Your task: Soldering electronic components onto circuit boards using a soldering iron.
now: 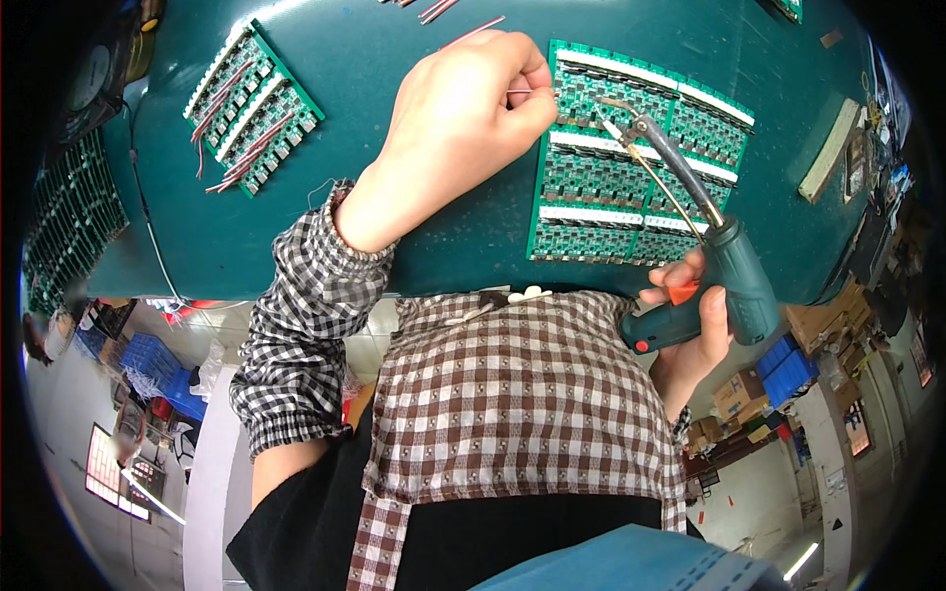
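My left hand (458, 113) is closed in a pinch on a thin wire (519, 92), whose tip points at the left edge of a green circuit board panel (589, 182). A red wire end (475, 32) sticks out behind the knuckles; whether it is the same wire I cannot tell. In my right hand (702, 340) is a dark green soldering gun (746, 281) with a red trigger. Its bent metal tip and a thin feed tube reach over the panel's upper rows, right of the left fingertips. The panel carries white connector strips and lies flat on the green table mat (434, 236).
A smaller board panel (258, 113) with red and black wires lying on it is to the left. More wires (434, 10) lie at the far edge. Several boards (74, 222) and a black cable (145, 202) occupy the left side. A wooden strip (830, 153) lies on the right.
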`<state>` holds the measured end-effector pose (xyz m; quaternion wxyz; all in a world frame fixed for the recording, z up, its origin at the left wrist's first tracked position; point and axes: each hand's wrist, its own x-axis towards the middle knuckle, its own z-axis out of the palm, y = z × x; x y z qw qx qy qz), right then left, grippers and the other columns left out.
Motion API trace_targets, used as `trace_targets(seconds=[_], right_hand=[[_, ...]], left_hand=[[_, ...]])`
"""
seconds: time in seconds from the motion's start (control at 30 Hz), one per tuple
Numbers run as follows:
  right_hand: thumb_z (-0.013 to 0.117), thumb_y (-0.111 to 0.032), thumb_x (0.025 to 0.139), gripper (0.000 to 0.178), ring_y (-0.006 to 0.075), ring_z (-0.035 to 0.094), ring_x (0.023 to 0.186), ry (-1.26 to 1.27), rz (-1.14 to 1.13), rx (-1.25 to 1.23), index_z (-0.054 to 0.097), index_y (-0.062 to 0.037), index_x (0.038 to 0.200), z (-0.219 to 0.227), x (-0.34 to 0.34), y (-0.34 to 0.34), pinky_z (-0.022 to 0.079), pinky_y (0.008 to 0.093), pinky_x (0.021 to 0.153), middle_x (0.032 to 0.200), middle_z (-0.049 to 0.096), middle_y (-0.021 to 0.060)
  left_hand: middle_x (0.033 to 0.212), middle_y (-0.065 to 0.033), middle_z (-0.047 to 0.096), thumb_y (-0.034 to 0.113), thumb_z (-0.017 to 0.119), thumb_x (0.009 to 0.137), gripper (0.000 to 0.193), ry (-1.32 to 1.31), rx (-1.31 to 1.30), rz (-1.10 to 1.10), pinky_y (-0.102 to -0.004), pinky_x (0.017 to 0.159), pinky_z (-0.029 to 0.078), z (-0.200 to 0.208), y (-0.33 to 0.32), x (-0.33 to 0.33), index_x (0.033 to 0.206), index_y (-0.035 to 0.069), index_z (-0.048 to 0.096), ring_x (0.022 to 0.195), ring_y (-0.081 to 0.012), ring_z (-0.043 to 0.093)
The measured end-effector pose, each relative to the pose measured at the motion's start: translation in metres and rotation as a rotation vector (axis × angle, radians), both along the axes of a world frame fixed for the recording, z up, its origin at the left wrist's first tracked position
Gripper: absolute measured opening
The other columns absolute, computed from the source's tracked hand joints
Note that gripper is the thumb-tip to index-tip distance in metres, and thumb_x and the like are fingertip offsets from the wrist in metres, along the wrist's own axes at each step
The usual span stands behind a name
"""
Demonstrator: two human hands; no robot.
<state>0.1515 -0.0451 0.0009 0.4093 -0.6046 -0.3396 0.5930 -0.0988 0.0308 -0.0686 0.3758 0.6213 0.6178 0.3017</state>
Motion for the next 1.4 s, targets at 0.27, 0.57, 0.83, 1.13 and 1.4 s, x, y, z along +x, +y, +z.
trace_targets(seconds=[0.27,0.57,0.83,1.13,1.4], right_hand=[[0.057,-0.029,0.088,0.044,0.0242,0.062,0.074,-0.009,0.016,-0.04,0.05,0.0087,0.109,0.001,-0.009,0.009,0.058,0.0312,0.057,0.082,0.058,0.0149],[0.057,-0.036,0.086,0.045,0.0205,0.06,0.075,-0.095,-0.129,-0.075,0.052,0.0029,0.109,0.012,-0.011,0.002,0.056,0.0276,0.059,0.078,0.057,0.0091],[0.057,-0.036,0.087,0.042,0.0182,0.059,0.069,-0.112,-0.148,-0.055,0.052,0.0008,0.107,0.011,-0.023,0.006,0.052,0.0242,0.054,0.075,0.056,0.0083],[0.056,-0.037,0.087,0.044,0.0191,0.059,0.071,-0.092,-0.139,-0.051,0.052,0.0016,0.108,0.01,-0.017,0.007,0.054,0.0249,0.056,0.076,0.057,0.0089],[0.05,-0.031,0.091,0.04,0.0232,0.061,0.077,0.001,-0.126,-0.031,0.051,0.0049,0.108,0.009,-0.009,0.01,0.056,0.0285,0.057,0.08,0.058,0.0116]], left_hand=[[0.071,-0.0038,0.057,0.009,0.064,0.075,0.008,0.014,0.032,0.013,-0.0237,0.057,0.046,-0.002,0.001,-0.004,0.079,0.003,0.06,0.06,-0.0102,0.055],[0.069,-0.0119,0.059,0.012,0.059,0.068,0.009,0.016,0.197,0.077,-0.0392,0.057,0.048,-0.007,-0.005,-0.002,0.07,0.004,0.057,0.062,-0.0301,0.059],[0.072,-0.0116,0.059,0.012,0.058,0.068,0.01,-0.038,0.129,0.062,-0.0411,0.061,0.047,-0.002,-0.008,-0.009,0.072,0.003,0.057,0.07,-0.0306,0.059],[0.072,-0.0111,0.059,0.012,0.058,0.069,0.01,0.0,0.098,0.06,-0.0399,0.061,0.047,-0.001,-0.008,-0.006,0.072,0.003,0.057,0.069,-0.0301,0.059],[0.073,-0.0124,0.06,0.018,0.057,0.071,0.014,0.008,0.082,0.049,-0.0374,0.062,0.049,-0.002,-0.006,-0.009,0.076,0.004,0.06,0.069,-0.0275,0.062]])
